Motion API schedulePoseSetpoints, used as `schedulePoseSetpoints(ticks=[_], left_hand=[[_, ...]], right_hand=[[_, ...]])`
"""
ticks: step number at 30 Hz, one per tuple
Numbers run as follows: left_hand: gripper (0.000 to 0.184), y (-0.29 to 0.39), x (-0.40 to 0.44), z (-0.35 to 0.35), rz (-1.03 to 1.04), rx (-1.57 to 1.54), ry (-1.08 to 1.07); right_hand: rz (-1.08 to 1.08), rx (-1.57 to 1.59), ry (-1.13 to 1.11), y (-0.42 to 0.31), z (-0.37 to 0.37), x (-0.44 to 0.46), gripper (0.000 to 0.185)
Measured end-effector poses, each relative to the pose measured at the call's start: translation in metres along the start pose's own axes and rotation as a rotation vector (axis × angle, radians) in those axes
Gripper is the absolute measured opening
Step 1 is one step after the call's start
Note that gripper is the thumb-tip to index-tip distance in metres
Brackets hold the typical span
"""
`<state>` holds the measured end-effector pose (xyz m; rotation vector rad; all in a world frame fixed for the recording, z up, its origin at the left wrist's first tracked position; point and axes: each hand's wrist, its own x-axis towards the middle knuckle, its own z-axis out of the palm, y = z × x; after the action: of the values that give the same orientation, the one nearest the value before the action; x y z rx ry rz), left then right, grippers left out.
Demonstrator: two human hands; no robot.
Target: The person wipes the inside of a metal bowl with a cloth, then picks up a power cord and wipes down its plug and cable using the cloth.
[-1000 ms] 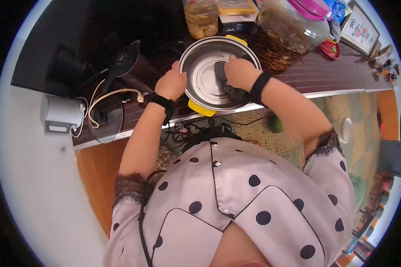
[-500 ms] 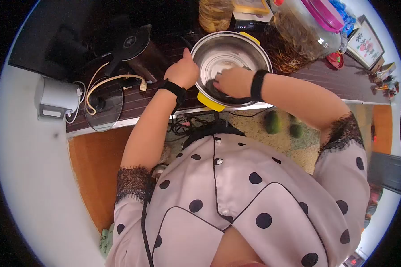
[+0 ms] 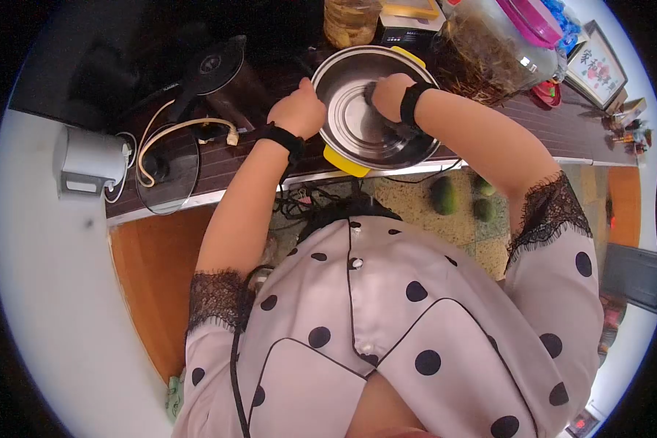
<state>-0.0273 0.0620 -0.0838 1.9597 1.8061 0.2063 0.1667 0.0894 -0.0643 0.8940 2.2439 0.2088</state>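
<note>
A shiny stainless steel pot [image 3: 349, 117] with yellow handle grips stands at the counter's front edge. My left hand [image 3: 297, 112] is closed at the pot's left rim, its thumb pointing up along the outside; part of the fingers is hidden. Inside the pot, my right hand [image 3: 391, 96] is closed near the far right wall. Something dark grey, mostly covered by the hand, shows at its fingertips; I cannot make out its kind. Both wrists wear black bands.
Left of the pot are a dark kettle [image 3: 223, 77], a pale cable [image 3: 190, 125] and a glass lid [image 3: 169, 175]. A large jar with a pink lid [image 3: 531, 22] stands right, a smaller jar [image 3: 352, 25] behind. Green round fruits [image 3: 445, 196] lie on the floor below.
My right hand has moved from the near left part of the pot's inside to the far right. The left hand has stayed at the rim; the pot has shifted slightly.
</note>
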Motion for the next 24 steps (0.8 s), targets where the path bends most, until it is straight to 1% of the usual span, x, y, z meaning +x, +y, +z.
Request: schedulePoseSetpoints(ticks=[2,3,4,6,7,9,10,12,13,15,16,18,19,21,22,24], left_hand=[[0.037,0.002,0.0,0.0,-0.008,-0.012,0.007],[0.035,0.002,0.0,0.001,-0.018,-0.023,0.011],[0.035,0.002,0.0,0.001,-0.028,-0.029,0.014],[0.036,0.001,-0.001,0.001,-0.023,0.011,-0.005],[0.036,0.002,-0.002,0.0,-0.031,0.003,-0.001],[0.036,0.003,-0.004,0.0,-0.034,-0.008,0.003],[0.037,0.004,-0.003,0.0,-0.036,-0.02,0.007],[0.037,0.006,-0.004,-0.002,-0.036,-0.011,-0.008],[0.037,0.006,-0.005,-0.004,-0.036,0.0,-0.023],[0.037,0.008,-0.007,-0.007,-0.03,0.01,-0.028],[0.036,0.009,-0.008,-0.008,-0.023,0.016,-0.032],[0.036,0.008,-0.007,-0.006,-0.024,0.022,-0.034],[0.035,0.007,-0.006,-0.006,-0.025,0.025,-0.036],[0.036,0.006,-0.004,-0.008,-0.019,0.036,-0.035],[0.036,0.006,-0.005,-0.006,-0.015,0.038,-0.041],[0.037,0.007,-0.004,-0.004,-0.02,0.028,-0.038]], right_hand=[[0.03,0.045,-0.097,-0.003,-0.002,-0.015,0.026],[0.002,-0.002,-0.034,-0.01,0.013,-0.014,0.022],[-0.083,0.085,-0.08,-0.016,-0.001,-0.027,0.02],[-0.236,0.058,-0.131,-0.032,-0.013,-0.036,0.02],[-0.241,0.057,-0.129,-0.035,-0.016,-0.031,0.02],[-0.432,0.223,0.001,-0.042,-0.014,-0.021,0.017],[-0.478,0.271,0.304,-0.046,-0.007,-0.016,0.018],[-0.356,0.25,0.381,-0.051,-0.003,-0.004,0.019],[-0.357,0.253,0.383,-0.051,-0.001,0.001,0.019],[-0.274,0.119,0.483,-0.047,-0.001,0.01,0.021],[-0.271,0.119,0.485,-0.042,-0.003,0.014,0.021],[-0.1,0.157,0.364,-0.031,-0.008,0.023,0.023],[-0.098,0.16,0.368,-0.024,-0.003,0.03,0.023],[0.021,0.11,0.373,-0.011,0.007,0.035,0.026],[0.022,0.111,0.369,-0.011,0.012,0.032,0.026],[-0.049,0.121,0.416,-0.008,0.018,0.027,0.028]])
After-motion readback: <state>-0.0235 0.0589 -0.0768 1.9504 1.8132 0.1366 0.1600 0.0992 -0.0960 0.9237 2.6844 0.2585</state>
